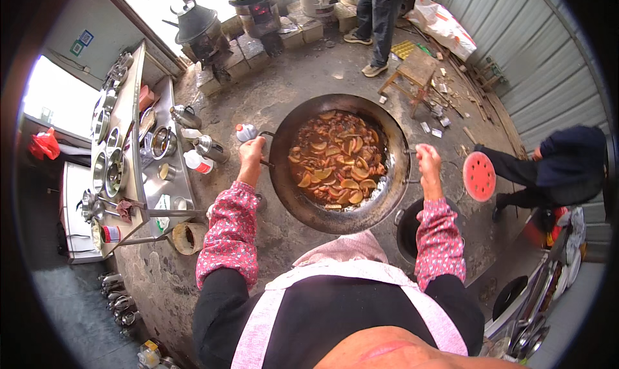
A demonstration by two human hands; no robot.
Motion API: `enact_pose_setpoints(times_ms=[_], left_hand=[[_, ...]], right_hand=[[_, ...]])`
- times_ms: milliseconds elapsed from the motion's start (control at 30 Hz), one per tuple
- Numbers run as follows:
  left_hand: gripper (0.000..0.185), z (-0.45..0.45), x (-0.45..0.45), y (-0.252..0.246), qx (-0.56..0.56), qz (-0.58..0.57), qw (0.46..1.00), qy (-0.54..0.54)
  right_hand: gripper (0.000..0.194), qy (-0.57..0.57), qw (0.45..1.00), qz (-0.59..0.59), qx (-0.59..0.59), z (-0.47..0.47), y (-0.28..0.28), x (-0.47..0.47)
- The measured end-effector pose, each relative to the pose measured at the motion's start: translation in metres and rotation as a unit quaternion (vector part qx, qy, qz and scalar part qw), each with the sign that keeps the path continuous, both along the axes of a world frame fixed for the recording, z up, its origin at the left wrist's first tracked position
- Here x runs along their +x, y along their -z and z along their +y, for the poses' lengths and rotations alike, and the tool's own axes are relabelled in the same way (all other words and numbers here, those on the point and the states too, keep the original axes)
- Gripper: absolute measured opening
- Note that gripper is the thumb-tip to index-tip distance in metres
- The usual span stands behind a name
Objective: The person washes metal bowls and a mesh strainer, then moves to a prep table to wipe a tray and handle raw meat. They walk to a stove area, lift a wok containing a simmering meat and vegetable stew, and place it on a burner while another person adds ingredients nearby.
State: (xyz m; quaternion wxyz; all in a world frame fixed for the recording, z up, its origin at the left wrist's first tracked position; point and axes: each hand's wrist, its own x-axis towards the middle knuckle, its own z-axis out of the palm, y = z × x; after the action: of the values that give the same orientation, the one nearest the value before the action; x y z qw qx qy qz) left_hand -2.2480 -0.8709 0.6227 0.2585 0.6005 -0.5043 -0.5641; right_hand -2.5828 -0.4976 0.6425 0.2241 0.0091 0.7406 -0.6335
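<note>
A large two-handled wok (338,224) is held out in front of my body. Sliced pieces and chunks in brown sauce, a stew (338,161), fill its middle, and some oily liquid shows along the lower right side. My left hand (251,152) is closed around the loop handle on the wok's left. On the opposite side my right hand (428,163) grips the other handle, with the fingers curled over it. Both forearms wear floral sleeve covers. Whether the wok's underside touches anything is hidden.
Metal tables (180,175) with basins stand at left, thermos flasks (211,149) beside them. Stoves with a kettle (196,20) line the back. A wooden stool (411,74) and a standing person (379,25) are at the back right. Another person (566,166) is at right, near a red perforated stool top (479,176). A dark pot (410,231) sits below my right forearm.
</note>
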Motion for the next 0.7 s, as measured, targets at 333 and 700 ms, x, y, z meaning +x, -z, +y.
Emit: enact_pose_setpoints(times_ms=[333, 700], left_hand=[[0.016, -0.219, 0.026, -0.064, 0.015, 0.032, 0.985, -0.168], [0.020, -0.399, 0.013, -0.088, 0.006, 0.080, 0.970, -0.230]], right_hand=[[0.013, -0.216, 0.975, 0.002, -0.048, -0.369, -0.029, -0.084], [0.015, -0.325, 0.940, 0.042, -0.096, -0.625, -0.070, -0.135]])
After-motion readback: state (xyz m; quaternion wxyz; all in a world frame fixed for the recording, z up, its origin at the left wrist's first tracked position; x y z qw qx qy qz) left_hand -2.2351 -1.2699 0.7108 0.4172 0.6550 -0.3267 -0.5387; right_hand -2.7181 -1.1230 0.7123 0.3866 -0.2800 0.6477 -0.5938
